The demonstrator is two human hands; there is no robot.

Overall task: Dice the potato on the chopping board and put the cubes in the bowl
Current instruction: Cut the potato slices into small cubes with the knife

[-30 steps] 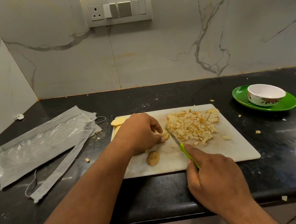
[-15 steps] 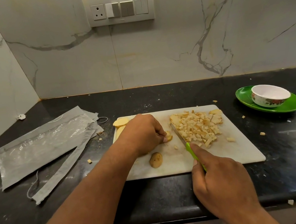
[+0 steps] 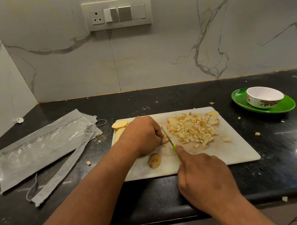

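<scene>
White chopping board (image 3: 239,149) holds a pile of potato cubes (image 3: 193,130). I see my left hand (image 3: 143,135) curled over a small potato piece (image 3: 166,140), pinching it down. Right hand (image 3: 203,177) grips the green-handled knife (image 3: 168,137), blade just beside those fingertips. Bowl (image 3: 264,98) sits on a green plate (image 3: 283,107), well apart to the right.

Left hand (image 3: 143,135) palm down, fingers curled under, pinching a small potato piece (image 3: 165,140) at the fingertips. Right hand (image 3: 203,177) gripping the knife (image 3: 168,138), index finger stretched along the top of the green handle, blade tip angled away. Both forearms bare, reaching in from the near edge.
</scene>
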